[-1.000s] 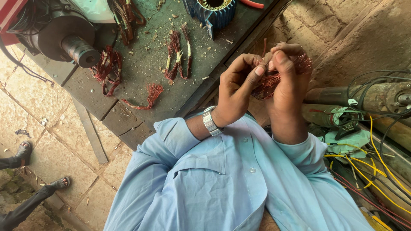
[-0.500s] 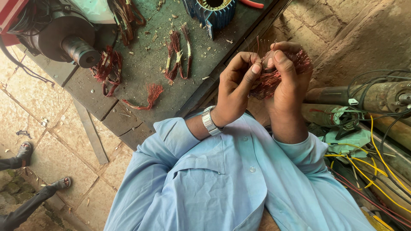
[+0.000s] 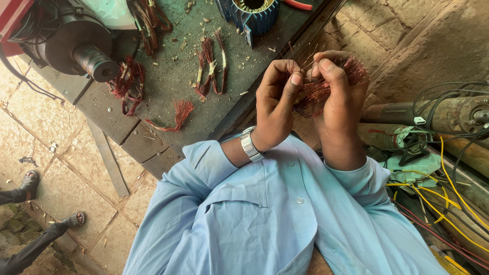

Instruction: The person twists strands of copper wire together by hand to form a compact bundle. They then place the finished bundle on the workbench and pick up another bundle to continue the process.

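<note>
While little has shifted since before, both the left hand (image 3: 275, 109) and right hand (image 3: 338, 97) pinch the copper wire bundle (image 3: 318, 91), apparently between fingertips.

Between the fingers (image 3: 293, 81) of both hands sits a tangled bundle of thin, reddish, glossy copper wire (image 3: 326, 89), its strands stiff and bright where light catches them. Below the fingers, on the left wrist, a silver metal link watchband (image 3: 250, 145) shines smooth. The pale blue cloth shirt sleeves (image 3: 214, 168) under it look soft, matt and creased. Beyond the fingertips lies a dark green, dull, scuffed bench top (image 3: 178, 76), littered with more cut reddish copper wire bunches (image 3: 209, 66). To the right of the fingers, a rusty, rough metal cylinder (image 3: 433, 114) lies beside smooth yellow plastic-coated cables (image 3: 448, 173).
</note>
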